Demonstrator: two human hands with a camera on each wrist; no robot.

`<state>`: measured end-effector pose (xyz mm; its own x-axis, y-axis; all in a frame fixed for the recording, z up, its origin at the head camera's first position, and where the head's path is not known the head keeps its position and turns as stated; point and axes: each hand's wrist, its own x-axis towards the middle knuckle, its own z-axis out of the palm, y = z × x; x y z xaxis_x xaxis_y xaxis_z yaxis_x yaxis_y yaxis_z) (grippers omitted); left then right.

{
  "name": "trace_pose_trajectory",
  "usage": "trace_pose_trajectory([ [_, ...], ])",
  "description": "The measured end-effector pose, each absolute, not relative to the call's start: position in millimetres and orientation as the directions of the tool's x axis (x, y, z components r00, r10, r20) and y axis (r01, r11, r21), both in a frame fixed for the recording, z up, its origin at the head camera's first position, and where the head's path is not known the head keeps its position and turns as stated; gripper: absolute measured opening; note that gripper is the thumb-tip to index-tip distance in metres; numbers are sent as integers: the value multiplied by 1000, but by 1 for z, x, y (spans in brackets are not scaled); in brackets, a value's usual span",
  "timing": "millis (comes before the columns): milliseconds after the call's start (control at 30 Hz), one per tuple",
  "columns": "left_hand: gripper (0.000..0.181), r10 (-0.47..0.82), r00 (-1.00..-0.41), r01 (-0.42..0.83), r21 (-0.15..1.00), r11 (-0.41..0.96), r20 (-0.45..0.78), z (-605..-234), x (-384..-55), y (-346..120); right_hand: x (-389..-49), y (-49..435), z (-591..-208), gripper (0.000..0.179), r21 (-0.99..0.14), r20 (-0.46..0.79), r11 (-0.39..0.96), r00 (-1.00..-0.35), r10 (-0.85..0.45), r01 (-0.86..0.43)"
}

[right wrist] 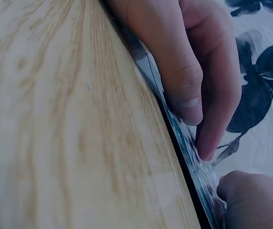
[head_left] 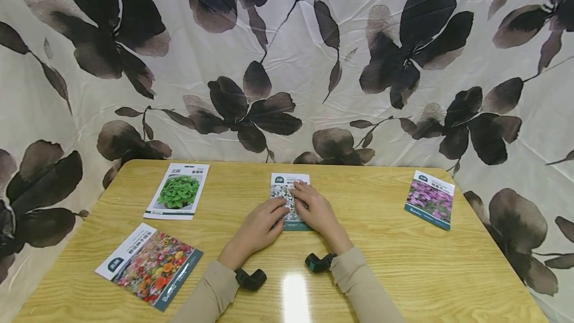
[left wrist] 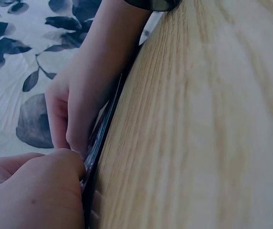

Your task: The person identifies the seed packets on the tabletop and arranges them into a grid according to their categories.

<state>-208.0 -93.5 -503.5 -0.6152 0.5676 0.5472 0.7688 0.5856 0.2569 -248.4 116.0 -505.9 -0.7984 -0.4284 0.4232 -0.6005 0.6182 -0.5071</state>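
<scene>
Cloth with dark printed flowers hangs beyond both hands, and a wood-grain table spreads beneath them. The left hand and the right hand lie side by side, fingers loosely bent and tips turned down; no firm grip shows on either. Well to the left of the left hand and nearer the person lies the largest-looking packet, the mixed-flower packet; on that same side, farther away, is the green-leaf packet. The purple-flower packet lies well to the right of the right hand. The white-flower packet lies flat under the fingertips of both hands, its top edge just beyond them. It looks like light, thin, glossy film, so it should bend easily and probably slide on the smooth wood; its printed middle would likely crease under hard pressure. The opposite long edges, one toward each hand, seem the best places to take hold. Smallest are the black wrist devices, one just behind each hand.
</scene>
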Motion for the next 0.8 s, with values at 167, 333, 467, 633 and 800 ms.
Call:
trace_pose_trajectory([
  [167, 25, 566, -609, 771, 247, 586, 556, -503, -207, -94, -247, 115, -506, 32, -500, 452, 623, -795, -404, -601],
  [333, 24, 565, -592, 781, 238, 577, 574, -503, -207, -93, -245, 115, -504, 30, -518, 476, 616, -798, -369, -594],
  [467, 24, 556, -583, 784, 229, 577, 593, -502, -207, -93, -243, 115, -501, 28, -532, 527, 573, -774, -352, -623],
  [633, 25, 509, -605, 768, 279, 577, 612, -500, -203, -91, -243, 113, -501, 26, -517, 621, 535, -723, -304, -669],
  [800, 29, 440, -615, 764, 357, 537, 654, -500, -193, -86, -242, 111, -496, 23, -474, 733, 487, -635, -244, -734],
])
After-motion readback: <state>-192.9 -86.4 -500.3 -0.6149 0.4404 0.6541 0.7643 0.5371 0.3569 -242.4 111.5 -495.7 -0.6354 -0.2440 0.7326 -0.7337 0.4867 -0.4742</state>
